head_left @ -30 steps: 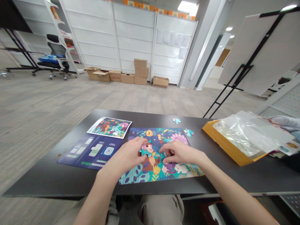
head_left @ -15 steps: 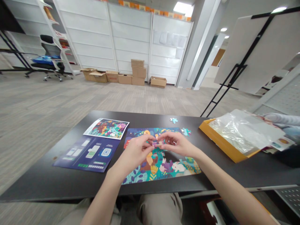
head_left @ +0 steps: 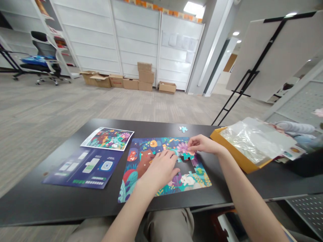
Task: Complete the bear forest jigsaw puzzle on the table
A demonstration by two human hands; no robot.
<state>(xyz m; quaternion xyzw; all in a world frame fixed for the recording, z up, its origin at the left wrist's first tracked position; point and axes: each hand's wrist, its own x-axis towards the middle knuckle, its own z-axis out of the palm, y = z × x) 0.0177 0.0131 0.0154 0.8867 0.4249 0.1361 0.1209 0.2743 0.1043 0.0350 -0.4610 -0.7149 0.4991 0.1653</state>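
A colourful jigsaw puzzle point(head_left: 146, 158) with animals and plants lies on the dark table, with a dark gap right of its middle. My left hand point(head_left: 163, 168) rests palm down over the middle of it, fingers stretched out and holding nothing. At the right side of the puzzle, my right hand point(head_left: 202, 144) pinches a teal puzzle piece point(head_left: 187, 156) by its right end, at the upper edge of the gap. My left hand hides part of the picture beneath it. Beyond the puzzle lies one loose puzzle piece point(head_left: 183, 129).
To the left are a printed reference picture point(head_left: 108, 138) and a dark blue sheet point(head_left: 78, 168), partly overlapping. On the right a yellow box point(head_left: 232, 154) holds clear plastic wrapping point(head_left: 247, 141). Cardboard boxes point(head_left: 145, 77) stand against the far shelves.
My hands have moved apart from the small piece they were both fingering. My right hand has gone right; the loose teal piece by the right edge is now in its fingers. My left hand has flattened.
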